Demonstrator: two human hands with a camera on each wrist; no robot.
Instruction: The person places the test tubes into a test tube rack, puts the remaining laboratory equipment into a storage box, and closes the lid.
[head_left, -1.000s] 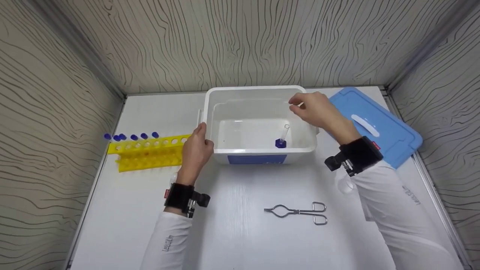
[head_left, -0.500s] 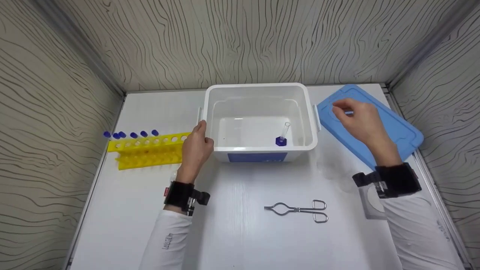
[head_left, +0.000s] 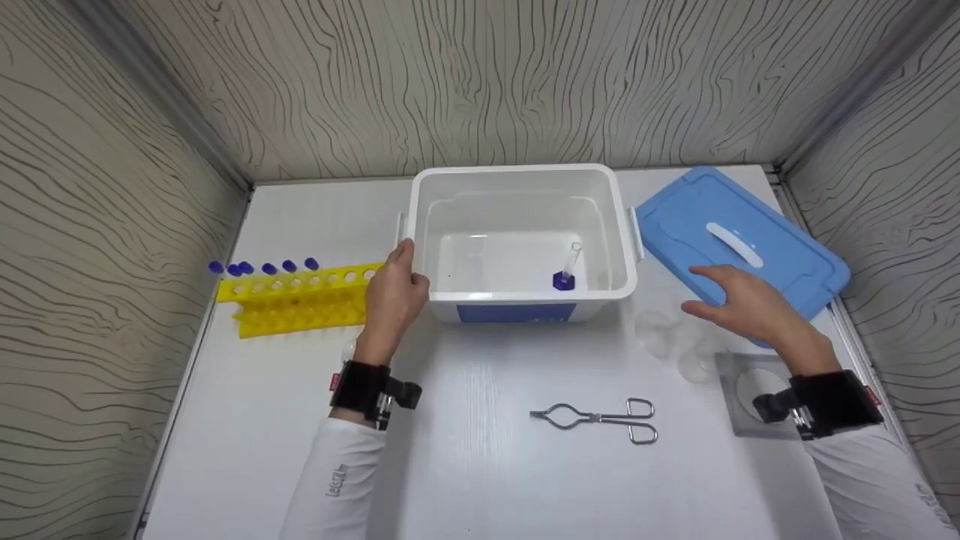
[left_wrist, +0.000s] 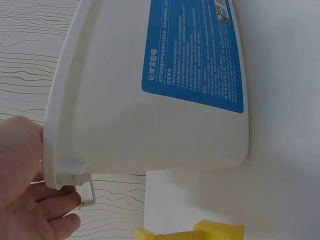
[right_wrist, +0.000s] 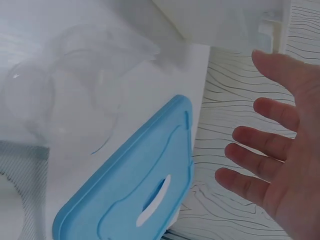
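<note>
Bin [head_left: 487, 297] wht w/ blue label [left_wrist: 155, 75], wht print [left_wrist: 206, 88]. Lid [head_left: 675, 225] lt blue, wht handle [head_left: 735, 244]. Rack [head_left: 300, 304] yellow; caps [head_left: 268, 268] dk blue. Tube base [head_left: 564, 281] purple. Tongs [head_left: 595, 418] silver. Mesh [right_wrist: 34, 167] grey, fine-hatched. Sleeves [head_left: 341, 442] wht; straps [head_left: 361, 390] blk, red tags [head_left: 334, 382]. Walls [head_left: 480, 90] off-wht, dk wavy woodgrain. Table [head_left: 465, 480] wht.

Left hand [left_wrist: 22, 202] at lower left grips a white bin [left_wrist: 125, 135] by its rim [left_wrist: 51, 155].
Blue label [left_wrist: 192, 60], upper right; yellow piece [left_wrist: 220, 231], bottom edge.
</note>
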